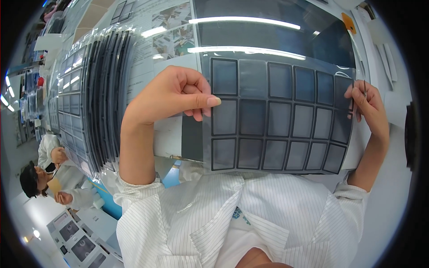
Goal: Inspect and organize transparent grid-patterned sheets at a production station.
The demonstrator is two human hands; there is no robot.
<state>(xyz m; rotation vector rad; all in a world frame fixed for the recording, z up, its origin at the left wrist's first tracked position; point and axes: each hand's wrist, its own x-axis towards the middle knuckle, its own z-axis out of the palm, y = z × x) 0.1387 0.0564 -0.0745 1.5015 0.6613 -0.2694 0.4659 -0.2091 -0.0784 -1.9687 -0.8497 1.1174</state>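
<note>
A clear plastic sheet [279,100] bearing rows of dark-framed grey rectangles spans the space between my hands, its near edge close to my shirt. In the far row, the second rectangle from the left lacks the bold dark border of its neighbours. My left hand [178,96] pinches the sheet's left edge between thumb and curled fingers. At the right edge, my right hand [368,105] closes on the sheet, its fingertips partly behind the film. A thin dark tool [364,88], perhaps tweezers, sticks up from that hand.
A thick stack of similar framed sheets in clear plastic [107,98] stands at left. Beyond my sheet lies a glossy dark surface [272,33] reflecting lights, beside a printed paper [172,31]. An orange tag [348,23] is at far right. A co-worker [56,174] is at left.
</note>
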